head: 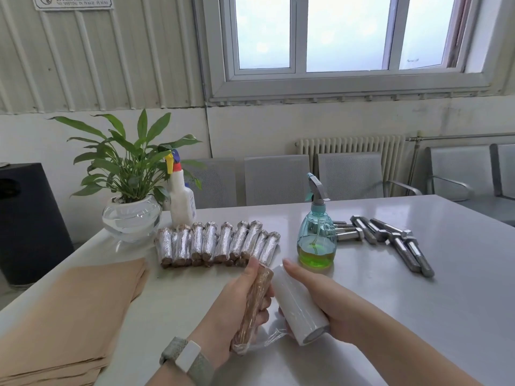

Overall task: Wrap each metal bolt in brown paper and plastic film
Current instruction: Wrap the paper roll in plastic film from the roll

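Observation:
My left hand grips a bolt wrapped in brown paper, with clear film over it and bunched at its near end. Just to its right, my right hand holds a white roll of plastic film; a strip of film runs from the roll to the bolt. Both are held a little above the white table. A row of several wrapped bolts lies behind my hands. Several bare metal bolts lie at the right. A stack of brown paper sheets sits at the left.
A teal spray bottle with green liquid stands just beyond my right hand. A white spray bottle and a potted plant in a glass bowl stand at the back left. Grey chairs line the table's far side.

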